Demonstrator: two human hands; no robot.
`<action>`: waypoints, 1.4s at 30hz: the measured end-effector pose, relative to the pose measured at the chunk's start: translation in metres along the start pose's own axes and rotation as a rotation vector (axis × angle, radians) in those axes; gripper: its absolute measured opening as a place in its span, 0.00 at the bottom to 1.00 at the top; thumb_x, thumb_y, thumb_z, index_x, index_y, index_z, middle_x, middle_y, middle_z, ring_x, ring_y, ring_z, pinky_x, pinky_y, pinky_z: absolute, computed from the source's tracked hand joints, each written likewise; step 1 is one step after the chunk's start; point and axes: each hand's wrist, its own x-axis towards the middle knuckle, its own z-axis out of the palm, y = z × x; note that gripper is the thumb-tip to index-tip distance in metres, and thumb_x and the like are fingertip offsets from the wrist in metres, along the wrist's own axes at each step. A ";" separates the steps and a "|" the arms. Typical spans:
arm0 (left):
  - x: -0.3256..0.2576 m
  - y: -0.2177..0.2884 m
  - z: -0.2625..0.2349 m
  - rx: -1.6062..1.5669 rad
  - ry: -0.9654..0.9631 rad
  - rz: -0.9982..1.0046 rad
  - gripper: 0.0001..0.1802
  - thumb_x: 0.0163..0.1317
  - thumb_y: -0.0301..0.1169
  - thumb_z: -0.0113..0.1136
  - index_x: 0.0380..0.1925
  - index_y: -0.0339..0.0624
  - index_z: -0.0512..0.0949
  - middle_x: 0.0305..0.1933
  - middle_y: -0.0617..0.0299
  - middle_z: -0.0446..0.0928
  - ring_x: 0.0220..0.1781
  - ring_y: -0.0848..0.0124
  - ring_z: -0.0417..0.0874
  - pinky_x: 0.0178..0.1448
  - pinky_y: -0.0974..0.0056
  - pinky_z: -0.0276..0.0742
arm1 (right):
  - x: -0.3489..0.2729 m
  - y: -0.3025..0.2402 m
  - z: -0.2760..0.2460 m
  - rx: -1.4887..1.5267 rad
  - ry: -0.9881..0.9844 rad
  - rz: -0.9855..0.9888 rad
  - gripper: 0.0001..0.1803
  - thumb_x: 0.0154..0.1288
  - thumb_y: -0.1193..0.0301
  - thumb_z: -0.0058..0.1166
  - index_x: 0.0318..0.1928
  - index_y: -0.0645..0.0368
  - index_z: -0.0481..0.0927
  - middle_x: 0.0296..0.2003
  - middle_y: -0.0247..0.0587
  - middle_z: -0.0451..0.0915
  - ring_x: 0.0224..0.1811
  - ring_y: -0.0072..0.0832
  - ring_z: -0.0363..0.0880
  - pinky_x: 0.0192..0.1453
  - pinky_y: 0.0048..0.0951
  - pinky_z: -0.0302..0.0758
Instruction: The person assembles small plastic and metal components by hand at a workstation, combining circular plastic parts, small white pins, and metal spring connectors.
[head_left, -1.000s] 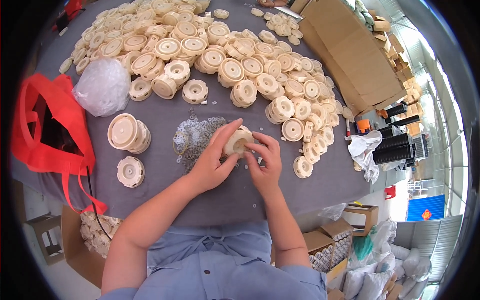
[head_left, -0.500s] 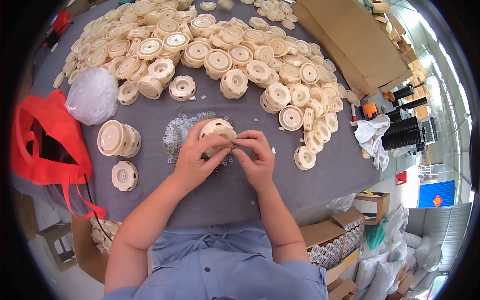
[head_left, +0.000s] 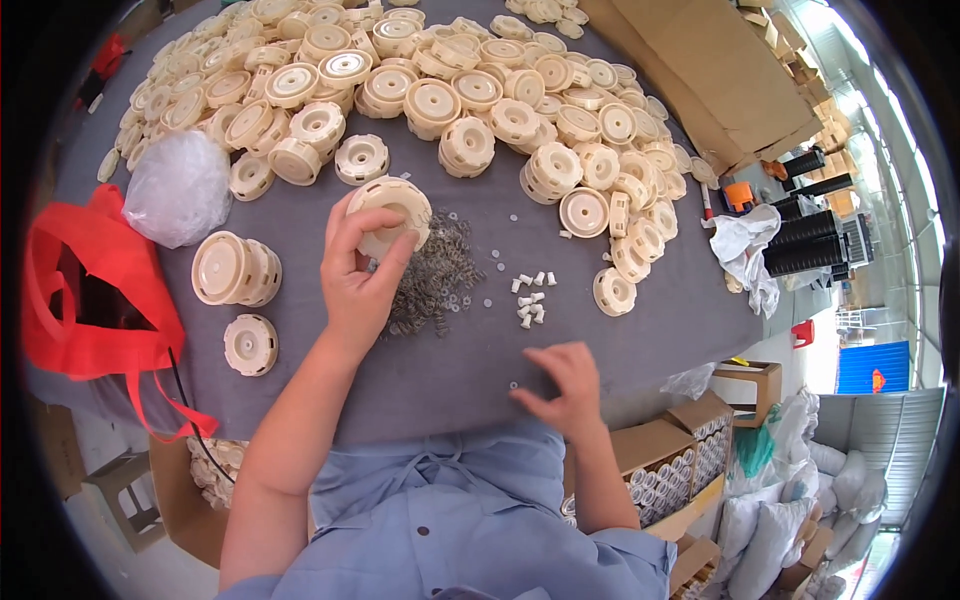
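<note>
My left hand [head_left: 355, 285] grips a round cream plastic cap [head_left: 412, 192], tilted up above the grey cloth, thumb and fingers curled over its hollow side. Partly behind that hand spreads a heap of small dark coil springs [head_left: 430, 285], with flat translucent washers [head_left: 488, 302] scattered beside it. To the right lies a small group of white flanged plugs [head_left: 532, 297]. My right hand [head_left: 570, 388] hovers nearer the table's front edge, thumb and fingers apart, with nothing visible between them. One loose washer [head_left: 514, 385] is by its thumb tip.
A large pile of cream caps [head_left: 480, 90] covers the table's far side. At the left are stacked caps [head_left: 232, 268], a single cap [head_left: 250, 345], a clear plastic bag [head_left: 180, 190] and a red bag [head_left: 80, 330]. A cardboard box [head_left: 690, 80] stands far right.
My right hand has left the cap and moved right and nearer me, its fingers parting. My left hand has lifted the cap away and to the left, uncovering springs and white plugs.
</note>
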 end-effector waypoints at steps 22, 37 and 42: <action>0.002 0.003 0.003 0.172 -0.114 0.077 0.12 0.47 0.24 0.63 0.33 0.43 0.75 0.47 0.53 0.69 0.50 0.60 0.72 0.52 0.63 0.67 | 0.027 0.032 0.016 0.046 0.235 0.302 0.07 0.50 0.76 0.59 0.33 0.60 0.78 0.29 0.37 0.78 0.29 0.27 0.75 0.35 0.25 0.71; -0.017 -0.002 0.014 0.276 -0.190 0.100 0.12 0.43 0.20 0.61 0.31 0.40 0.73 0.49 0.48 0.68 0.50 0.55 0.71 0.55 0.59 0.64 | 0.117 0.037 0.067 1.221 0.253 0.236 0.10 0.61 0.78 0.48 0.44 0.61 0.74 0.35 0.30 0.75 0.37 0.14 0.72 0.42 0.17 0.70; 0.016 0.022 0.060 0.321 -0.385 0.052 0.11 0.44 0.22 0.61 0.30 0.39 0.73 0.47 0.52 0.68 0.48 0.59 0.72 0.52 0.62 0.66 | 0.117 0.049 0.054 1.181 0.366 0.219 0.08 0.62 0.78 0.46 0.42 0.62 0.73 0.35 0.30 0.75 0.37 0.14 0.72 0.43 0.16 0.69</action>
